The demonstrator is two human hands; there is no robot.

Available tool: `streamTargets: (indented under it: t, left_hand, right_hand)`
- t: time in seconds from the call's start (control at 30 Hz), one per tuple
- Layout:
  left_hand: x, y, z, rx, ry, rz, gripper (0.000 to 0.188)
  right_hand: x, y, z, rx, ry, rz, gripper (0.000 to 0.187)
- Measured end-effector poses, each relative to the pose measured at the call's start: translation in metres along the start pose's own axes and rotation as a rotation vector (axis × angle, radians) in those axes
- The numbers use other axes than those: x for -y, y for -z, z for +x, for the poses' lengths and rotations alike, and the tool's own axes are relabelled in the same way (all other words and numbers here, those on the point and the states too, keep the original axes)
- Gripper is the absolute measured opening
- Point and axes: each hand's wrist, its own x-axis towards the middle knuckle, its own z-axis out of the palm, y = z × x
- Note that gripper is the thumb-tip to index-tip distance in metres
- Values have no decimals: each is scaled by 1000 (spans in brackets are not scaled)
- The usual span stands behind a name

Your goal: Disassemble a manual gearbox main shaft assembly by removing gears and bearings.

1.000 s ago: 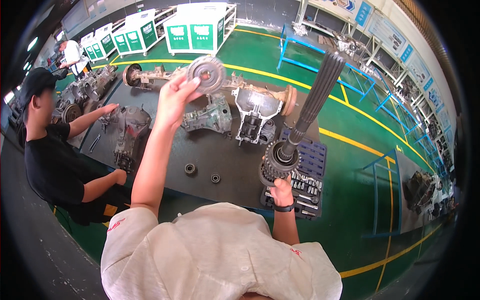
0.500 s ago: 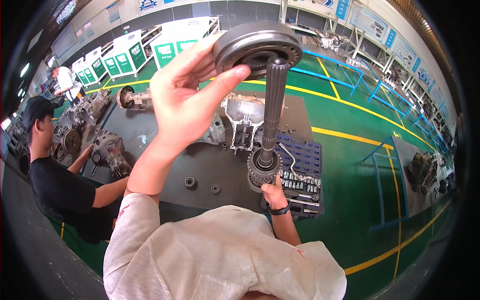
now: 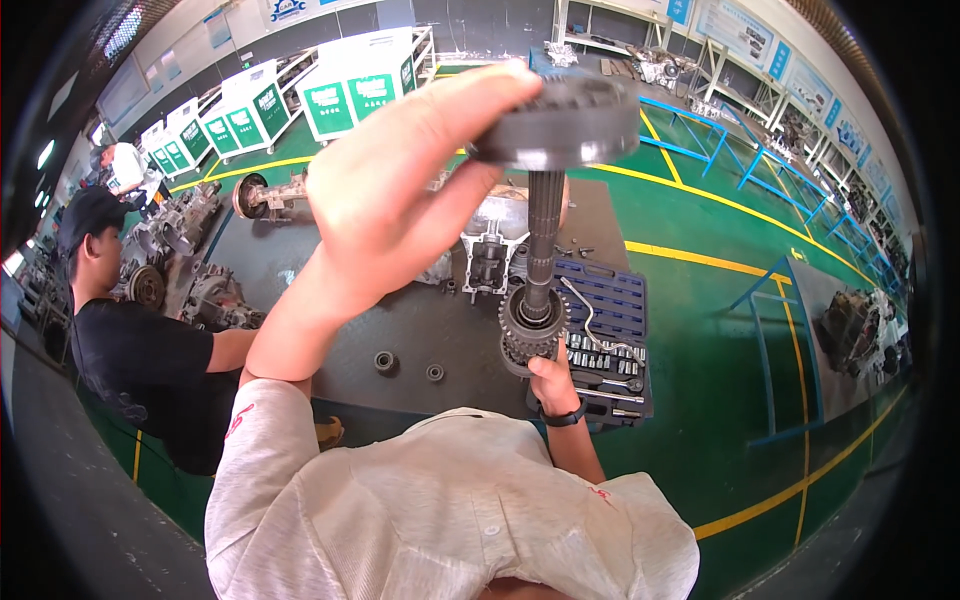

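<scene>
My left hand (image 3: 400, 190) is closed on the rim of a dark round gear hub (image 3: 570, 125), held up high. Below it stands a long splined shaft (image 3: 545, 220), nearly upright. The hub hides the shaft's top end, so I cannot tell whether the shaft enters its hole. Lower on the shaft sits a toothed gear (image 3: 532, 325). My right hand (image 3: 553, 385), with a dark band at the wrist, grips the shaft's lower part around this gear. Two small ring-shaped parts, a larger one (image 3: 385, 362) and a smaller one (image 3: 435, 373), lie on the table.
On the dark table (image 3: 335, 350), an open socket set case (image 3: 610, 310) lies beside my right hand. An opened metal housing (image 3: 490, 255) is behind it. A co-worker in black (image 3: 140, 350) stands at the left near another gearbox (image 3: 212, 298). Blue frames (image 3: 690, 135) stand at the right.
My left hand has moved the gear hub right and tilted it over the shaft's top end, which was visible before. My right hand keeps its grip. The co-worker has leaned slightly right.
</scene>
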Motion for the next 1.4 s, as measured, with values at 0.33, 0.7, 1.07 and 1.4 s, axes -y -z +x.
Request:
streamTargets:
  t: [0.33,0.7,1.07,1.4]
  left_hand:
    - [-7,-25,-26,236,-362,106,43]
    - [4,-39,-47,224,-465,145,34]
    - [-5,-34,-56,365,-359,160,41]
    - [13,2,32,1126,57,-200,56]
  right_hand:
    - [12,-2,-7,-30,25,40,87]
    - [32,-13,13,11,77,29,89]
    - [51,-31,25,71,67,138,80]
    - [54,-24,33,84,-105,250,69]
